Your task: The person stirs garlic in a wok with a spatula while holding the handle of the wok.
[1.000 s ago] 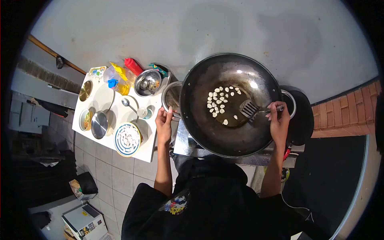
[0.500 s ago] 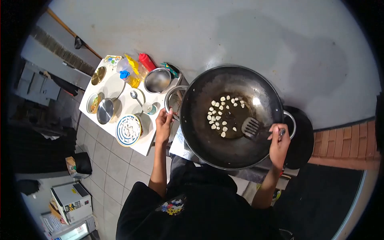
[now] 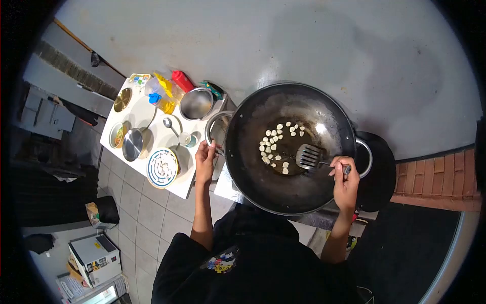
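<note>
A large dark wok [image 3: 291,195] fills the middle of the view, and oil glistens in its base. Small white pieces [image 3: 271,142], perhaps garlic cloves, lie scattered in the oil, mostly left of centre. My left hand [image 3: 205,161] is closed on the wok's left loop handle [image 3: 210,129]. My right hand [image 3: 344,182], over the wok's right side, is closed round the handle of a slotted metal spatula [image 3: 309,156]. The spatula's head rests low in the wok, just right of the white pieces. The wok's right loop handle [image 3: 366,158] is beside my right hand, not held.
On the left, a white table [image 3: 178,189] bears a patterned plate of white pieces [image 3: 163,168], metal bowls [image 3: 196,103], a spoon [image 3: 168,123], an oil bottle [image 3: 163,104] and a red squeeze bottle [image 3: 182,80]. A grey wall [image 3: 324,45] rises behind the wok.
The spatula and my right hand have moved left and slightly up, towards the white pieces. A few pieces have shifted left. My left hand stays at the wok handle.
</note>
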Motion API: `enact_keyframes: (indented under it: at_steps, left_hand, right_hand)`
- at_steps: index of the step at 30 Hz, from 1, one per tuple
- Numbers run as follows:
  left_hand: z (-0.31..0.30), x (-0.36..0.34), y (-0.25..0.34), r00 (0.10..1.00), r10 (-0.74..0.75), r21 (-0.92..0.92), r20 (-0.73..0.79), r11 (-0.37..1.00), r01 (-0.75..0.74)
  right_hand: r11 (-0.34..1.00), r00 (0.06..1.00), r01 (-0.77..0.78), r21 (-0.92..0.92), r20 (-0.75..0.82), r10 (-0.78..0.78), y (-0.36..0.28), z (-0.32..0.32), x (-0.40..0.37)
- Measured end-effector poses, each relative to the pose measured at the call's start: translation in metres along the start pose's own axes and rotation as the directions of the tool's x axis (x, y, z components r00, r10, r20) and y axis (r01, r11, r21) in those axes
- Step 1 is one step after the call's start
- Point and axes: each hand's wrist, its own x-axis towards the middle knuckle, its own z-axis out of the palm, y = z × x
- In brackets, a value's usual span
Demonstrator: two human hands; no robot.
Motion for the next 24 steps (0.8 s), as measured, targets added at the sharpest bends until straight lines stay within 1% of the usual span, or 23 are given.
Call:
enact_keyframes:
  at_steps: [1,3,5,7,9,11,13,14,15,18,22,23,24]
  left_hand:
    - [0.002,0.000,0.000,1.000,-0.004,-0.008,0.009,1.000,0.004]
    - [0.003,-0.001,0.002,1.000,0.024,-0.064,-0.002,0.998,-0.024]
    - [0.000,-0.001,0.003,1.000,0.010,-0.073,0.020,0.997,-0.009]
    - [0.000,0.000,0.004,1.000,0.003,-0.061,0.026,0.998,-0.002]
    - [-0.003,0.004,0.001,0.999,-0.004,-0.072,0.054,0.997,0.008]
    - [-0.007,0.007,0.001,0.996,-0.010,-0.081,0.093,0.997,0.017]
    - [-0.009,0.010,0.003,0.994,-0.015,-0.066,0.109,0.998,0.022]
    - [-0.010,0.012,0.003,0.991,-0.024,-0.076,0.130,0.997,0.034]
    - [-0.012,0.014,0.004,0.988,-0.027,-0.080,0.154,0.996,0.040]
    - [-0.015,0.020,0.006,0.983,-0.034,-0.049,0.182,0.998,0.044]
    - [-0.019,0.027,0.008,0.982,-0.078,-0.030,0.175,0.996,0.085]
    - [-0.018,0.027,0.010,0.981,-0.077,-0.032,0.177,0.996,0.083]
    - [-0.016,0.027,0.013,0.988,-0.063,-0.074,0.143,0.994,0.074]
  right_hand:
    - [0.998,1.000,0.003,-0.061,-0.005,-0.003,0.000,-0.004,0.000]
    - [0.995,0.999,-0.017,-0.098,-0.031,0.014,0.004,-0.008,-0.002]
    - [0.985,0.996,-0.079,-0.152,-0.046,0.073,0.005,-0.006,-0.004]
    - [0.986,0.995,-0.096,-0.136,-0.052,0.090,0.001,0.006,-0.006]
    - [0.995,0.995,-0.100,0.027,-0.005,0.100,-0.004,0.017,-0.010]
    - [0.994,0.994,-0.103,0.040,-0.018,0.104,-0.012,0.019,-0.015]
    - [0.995,0.993,-0.096,-0.022,-0.074,0.094,-0.028,0.018,-0.018]
    - [0.986,0.988,-0.112,-0.126,-0.117,0.097,-0.034,0.016,-0.019]
    - [0.983,0.985,-0.121,-0.137,-0.139,0.102,-0.036,0.014,-0.020]
    - [0.943,0.971,-0.110,-0.315,-0.236,0.035,-0.033,0.008,-0.025]
    - [0.947,0.958,-0.129,-0.296,-0.284,0.042,-0.026,0.016,-0.030]
    - [0.938,0.956,-0.163,-0.307,-0.284,0.074,-0.025,0.019,-0.031]
    - [0.928,0.954,-0.196,-0.316,-0.282,0.105,-0.024,0.022,-0.031]
